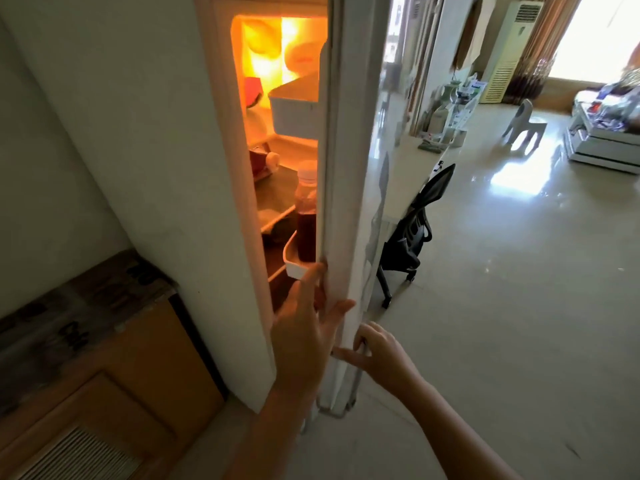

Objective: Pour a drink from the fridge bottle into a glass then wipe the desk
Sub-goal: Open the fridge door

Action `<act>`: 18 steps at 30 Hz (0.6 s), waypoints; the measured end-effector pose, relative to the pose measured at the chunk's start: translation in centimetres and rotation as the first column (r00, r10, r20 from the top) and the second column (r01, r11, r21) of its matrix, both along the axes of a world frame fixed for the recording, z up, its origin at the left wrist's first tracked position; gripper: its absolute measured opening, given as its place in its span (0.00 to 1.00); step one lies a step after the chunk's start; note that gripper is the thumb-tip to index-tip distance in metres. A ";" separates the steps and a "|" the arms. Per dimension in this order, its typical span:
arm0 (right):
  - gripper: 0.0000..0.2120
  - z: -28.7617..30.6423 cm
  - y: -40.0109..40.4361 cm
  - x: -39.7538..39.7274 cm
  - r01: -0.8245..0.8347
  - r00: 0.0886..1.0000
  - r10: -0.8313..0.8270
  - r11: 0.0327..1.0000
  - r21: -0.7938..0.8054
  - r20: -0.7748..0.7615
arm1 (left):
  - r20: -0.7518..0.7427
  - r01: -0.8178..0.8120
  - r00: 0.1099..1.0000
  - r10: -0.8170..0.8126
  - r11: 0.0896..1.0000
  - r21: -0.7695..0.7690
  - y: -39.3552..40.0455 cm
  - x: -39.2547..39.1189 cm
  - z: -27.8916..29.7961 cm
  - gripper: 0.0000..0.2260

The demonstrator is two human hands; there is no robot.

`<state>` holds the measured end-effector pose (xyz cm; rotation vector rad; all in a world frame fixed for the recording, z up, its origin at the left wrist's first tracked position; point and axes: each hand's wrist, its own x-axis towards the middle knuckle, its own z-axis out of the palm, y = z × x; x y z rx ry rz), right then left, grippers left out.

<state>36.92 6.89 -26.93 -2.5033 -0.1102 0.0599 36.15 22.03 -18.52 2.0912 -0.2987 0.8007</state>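
head view
room: pale glossy floor point(502, 306), bright window glare far right; wooden cabinet point(104, 358) low left beside the fridge point(156, 168)
tabletop: long pale tabletop point(408, 174) along the wall behind the fridge door point(349, 168), small clutter at its far end, too small to identify; black office chair point(412, 233) pushed up to it
fridge: door partly ajar, interior lit orange, narrow gap showing the shelves
bottle: bottle point(306, 213) upright in the lower door shelf point(294, 261), white cap, dark red-brown liquid, right side hidden by the door edge
other contents: white lidded box point(294, 109) on an upper shelf; a second bottle lying on its side point(263, 162) on the middle shelf; blurred items higher up
left hand: left hand point(308, 327) fingers spread, unclenched, fingertips on the door's inner edge just below the door shelf, gripping nothing
right hand: right hand point(374, 351) fingers curled round the door's outer edge near the bottom
counts: 2 hands, 2 bottles seen, 1 chair at the tabletop, 1 small white chair point(524, 126) further off, 1 standing air conditioner point(512, 50)
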 end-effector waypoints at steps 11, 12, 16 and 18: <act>0.17 0.3 -10.8 -4.8 0.044 0.996 -0.050 0.995 0.087 0.073 | -0.022 0.110 0.994 -0.110 0.994 0.027 -10.1 -2.2 -1.1 0.25; 0.19 0.2 -11.5 -5.1 0.055 0.994 -0.065 0.993 0.108 0.087 | -0.020 0.120 0.993 -0.119 0.992 0.032 -10.9 -2.4 -1.1 0.24; 0.28 0.6 -13.3 -5.9 0.098 0.985 -0.124 0.974 0.203 0.122 | -0.009 0.170 0.985 -0.170 0.983 0.065 -13.6 -3.1 -0.6 0.19; 0.31 0.9 -13.9 -5.9 0.123 0.976 -0.161 0.964 0.235 0.150 | 0.021 0.220 0.975 -0.222 0.972 0.082 -14.6 -3.0 -0.4 0.17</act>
